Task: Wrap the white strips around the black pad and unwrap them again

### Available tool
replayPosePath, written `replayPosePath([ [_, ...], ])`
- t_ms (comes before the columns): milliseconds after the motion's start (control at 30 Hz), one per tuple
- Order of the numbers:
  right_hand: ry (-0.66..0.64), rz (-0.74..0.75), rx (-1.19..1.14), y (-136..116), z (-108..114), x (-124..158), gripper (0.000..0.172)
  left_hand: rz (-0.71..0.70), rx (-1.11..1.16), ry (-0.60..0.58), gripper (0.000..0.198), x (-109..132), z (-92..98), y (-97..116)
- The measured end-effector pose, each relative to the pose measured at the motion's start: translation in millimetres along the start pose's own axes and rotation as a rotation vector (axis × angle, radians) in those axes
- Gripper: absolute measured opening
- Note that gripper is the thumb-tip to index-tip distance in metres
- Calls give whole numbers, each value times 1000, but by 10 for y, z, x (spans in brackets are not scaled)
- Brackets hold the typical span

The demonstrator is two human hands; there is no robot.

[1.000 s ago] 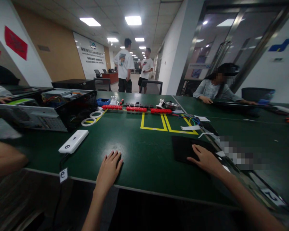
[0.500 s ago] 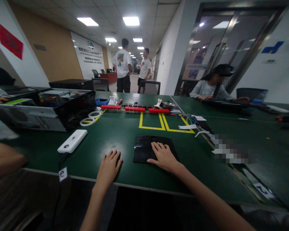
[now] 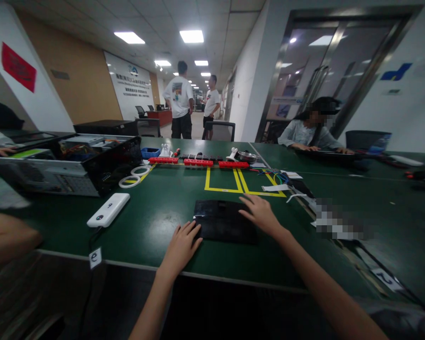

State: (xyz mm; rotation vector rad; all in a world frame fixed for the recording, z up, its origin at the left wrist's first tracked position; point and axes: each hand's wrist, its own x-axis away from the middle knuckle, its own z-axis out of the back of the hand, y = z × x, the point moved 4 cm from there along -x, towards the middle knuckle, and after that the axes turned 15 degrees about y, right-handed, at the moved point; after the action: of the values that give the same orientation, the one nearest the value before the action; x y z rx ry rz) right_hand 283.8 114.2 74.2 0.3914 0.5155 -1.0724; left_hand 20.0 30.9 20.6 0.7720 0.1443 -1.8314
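Observation:
A flat, glossy black panel point(image 3: 221, 224) lies on the green table in front of me, with a small raised piece near its far edge. At its near left corner rests my left hand point(image 3: 182, 245), palm down, fingers stretched out and touching or very close to the edge. My right hand point(image 3: 260, 212) is by the panel's far right corner, fingers spread and holding nothing. Whether its fingertips touch the panel I cannot tell.
An opened computer case point(image 3: 92, 163) and two white rings point(image 3: 129, 181) lie to the left, beyond a white power bank point(image 3: 109, 210) with a cable. Red strips point(image 3: 198, 163) and yellow tape outlines point(image 3: 223, 190) are ahead. Loose wires point(image 3: 279, 177) lie right. A person point(image 3: 310, 134) sits across the table.
My left hand has moved right to the panel's edge. My right hand has come off the panel's top towards its far right corner. The panel has turned slightly, and its raised piece now shows.

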Motion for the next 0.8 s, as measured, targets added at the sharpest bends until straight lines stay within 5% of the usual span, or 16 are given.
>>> replayPosePath([
  [133,232,-282,420,896,247,104,44,-8,-5,6,38,26,-4,-14],
  [333,139,-305,497,1660,267,320,43,-8,-4,31,38,36,-2,-6],
  [600,185,-360,458,1701,571,247,49,-4,10,25,39,36,20,-11],
  [800,279,-278,174,1340,890,79,40,0,19,34,39,36,20,-4],
])
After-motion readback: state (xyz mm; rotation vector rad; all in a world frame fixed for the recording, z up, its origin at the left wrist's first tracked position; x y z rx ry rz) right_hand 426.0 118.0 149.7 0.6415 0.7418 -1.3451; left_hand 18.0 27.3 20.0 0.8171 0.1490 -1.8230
